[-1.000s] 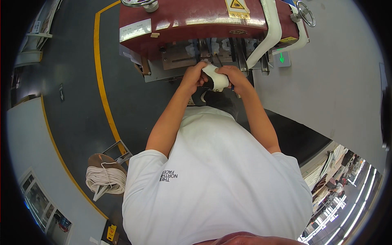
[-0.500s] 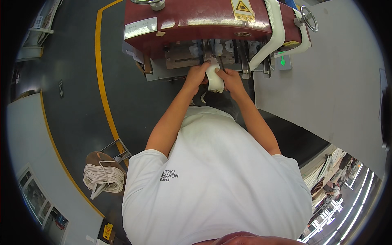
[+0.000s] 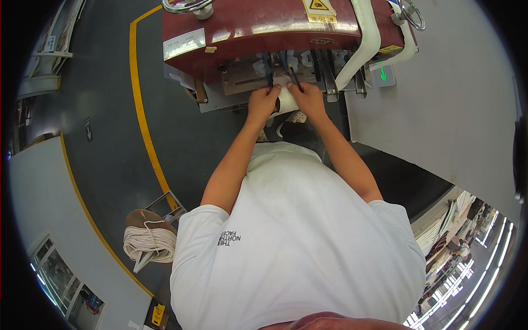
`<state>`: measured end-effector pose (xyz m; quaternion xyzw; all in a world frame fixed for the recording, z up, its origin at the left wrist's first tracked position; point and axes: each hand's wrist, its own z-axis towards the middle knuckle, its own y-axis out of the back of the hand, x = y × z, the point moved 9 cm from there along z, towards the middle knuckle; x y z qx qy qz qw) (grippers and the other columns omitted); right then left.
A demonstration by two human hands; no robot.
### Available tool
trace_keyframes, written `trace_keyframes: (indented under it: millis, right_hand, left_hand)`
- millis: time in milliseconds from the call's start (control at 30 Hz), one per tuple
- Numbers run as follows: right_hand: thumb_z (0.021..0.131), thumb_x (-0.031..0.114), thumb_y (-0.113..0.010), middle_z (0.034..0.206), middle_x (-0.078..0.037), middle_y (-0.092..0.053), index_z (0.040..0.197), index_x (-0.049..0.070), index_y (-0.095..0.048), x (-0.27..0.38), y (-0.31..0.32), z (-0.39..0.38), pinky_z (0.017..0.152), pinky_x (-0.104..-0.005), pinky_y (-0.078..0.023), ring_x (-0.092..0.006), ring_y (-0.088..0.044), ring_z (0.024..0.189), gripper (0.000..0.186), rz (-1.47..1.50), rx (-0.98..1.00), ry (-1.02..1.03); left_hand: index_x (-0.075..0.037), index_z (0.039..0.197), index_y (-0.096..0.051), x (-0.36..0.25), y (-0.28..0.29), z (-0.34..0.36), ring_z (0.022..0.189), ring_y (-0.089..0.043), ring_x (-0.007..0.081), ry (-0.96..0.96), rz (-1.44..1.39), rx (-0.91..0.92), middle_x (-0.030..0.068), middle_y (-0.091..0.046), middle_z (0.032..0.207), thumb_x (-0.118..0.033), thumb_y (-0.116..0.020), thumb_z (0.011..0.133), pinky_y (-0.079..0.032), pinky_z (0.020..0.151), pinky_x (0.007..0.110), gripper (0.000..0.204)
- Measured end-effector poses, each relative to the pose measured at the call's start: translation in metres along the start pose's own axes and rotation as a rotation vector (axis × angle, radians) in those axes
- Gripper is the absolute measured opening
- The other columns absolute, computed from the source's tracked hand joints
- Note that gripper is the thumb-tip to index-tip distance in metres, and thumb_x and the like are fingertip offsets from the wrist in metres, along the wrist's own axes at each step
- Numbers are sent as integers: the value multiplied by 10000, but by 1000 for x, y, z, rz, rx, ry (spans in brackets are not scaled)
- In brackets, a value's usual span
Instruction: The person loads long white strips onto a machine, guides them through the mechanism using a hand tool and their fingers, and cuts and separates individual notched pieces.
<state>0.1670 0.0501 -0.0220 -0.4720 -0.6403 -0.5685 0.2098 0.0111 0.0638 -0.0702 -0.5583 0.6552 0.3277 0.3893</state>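
Observation:
A wide white strip (image 3: 286, 102) of some flexible material lies between my two hands, at the front opening of a dark red machine (image 3: 258, 34). My left hand (image 3: 264, 103) grips its left edge, thumb on top and fingers underneath. On the opposite edge, my right hand (image 3: 308, 100) holds it the same way. Both thumbs rest close together near the strip's far end, between dark metal guides (image 3: 295, 78) of the machine. Where the far end sits inside the machine is hidden. The near end hangs down towards me.
A metal plate (image 3: 242, 82) with a slot lies under the machine's hood. Curved white hoses (image 3: 363, 44) run down its right side, beside a handwheel (image 3: 412, 16). At lower left stands a reel of white cord (image 3: 149, 242). A grey wall (image 3: 440, 104) rises on the right.
Both thumbs have come closer together on the strip. Its near end hangs differently, and shoes now show below it. The view has shifted slightly.

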Motion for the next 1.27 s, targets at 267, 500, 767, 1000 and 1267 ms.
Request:
trace_keyframes:
  millis: [267,500,767,1000,1267]
  right_hand:
    - [806,374,-639,587,-127,-600,742,-28,-653,-4,-12,-4,555,-342,-446,-185,-575,541,407,27,2,-11]
    - [794,340,-645,692,-196,-635,826,-22,-655,-4,-7,9,646,-407,-471,-345,-637,694,364,-13,-109,-47]
    - [860,154,-517,771,-224,-642,1117,43,-615,75,19,-17,681,-416,-485,-377,-628,743,296,-291,-147,514]
    - [820,113,-508,804,-227,-647,1075,79,-667,93,1,3,737,-459,-516,-396,-635,787,302,-641,23,346]
    - [689,88,-628,776,-216,-665,796,38,-693,119,-14,3,714,-425,-548,-367,-675,777,135,-906,99,372]
  left_hand:
    - [8,760,-672,-18,15,6,586,-617,297,-141,319,-208,151,-611,594,-420,-573,827,-456,601,389,445]
    - [-13,870,-693,-6,9,-1,698,-628,183,-48,201,16,111,-665,740,-402,-655,788,-457,656,323,399]
    - [3,905,-687,3,3,-3,674,-557,98,-90,121,39,35,-648,750,-301,-678,796,-430,629,257,323]
    - [20,923,-675,-9,-4,-11,661,-515,56,-92,18,50,3,-631,752,-231,-670,822,-403,597,234,270]
    - [18,959,-672,3,-4,-3,671,-509,50,-102,39,10,9,-632,755,-265,-686,830,-400,596,234,312]
